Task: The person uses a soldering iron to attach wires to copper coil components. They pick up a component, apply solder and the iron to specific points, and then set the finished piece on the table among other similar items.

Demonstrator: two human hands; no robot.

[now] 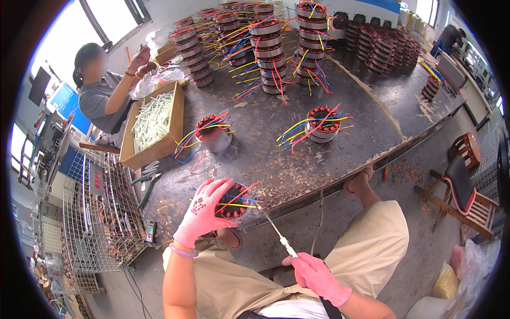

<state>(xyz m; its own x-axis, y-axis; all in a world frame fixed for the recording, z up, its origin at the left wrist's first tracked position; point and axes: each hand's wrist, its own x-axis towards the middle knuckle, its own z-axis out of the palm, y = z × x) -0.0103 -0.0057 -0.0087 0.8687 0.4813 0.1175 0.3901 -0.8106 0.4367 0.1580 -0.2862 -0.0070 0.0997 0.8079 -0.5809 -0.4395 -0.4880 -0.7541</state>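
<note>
My left hand [199,212], in a pink glove, is wrapped round a motor stator [235,206] at the near edge of the table. Red, blue and yellow wires stick out of the stator toward the right. In my right hand [320,277], also gloved in pink, is a soldering iron [285,242] with a white handle. Its thin metal shaft points up and left, and the tip is close to the wire ends; whether they touch I cannot tell. Farther back stand two more wired stators, one at the left [213,135] and one toward the middle [322,127].
A cardboard box [178,119] of white sleeves stands at the left, with green-handled pliers [147,192] nearer me. Tall stator stacks [268,53] fill the back. A wire basket [101,228] stands left of the table. Across the corner sits a co-worker [106,87]. A chair [462,191] is at the right.
</note>
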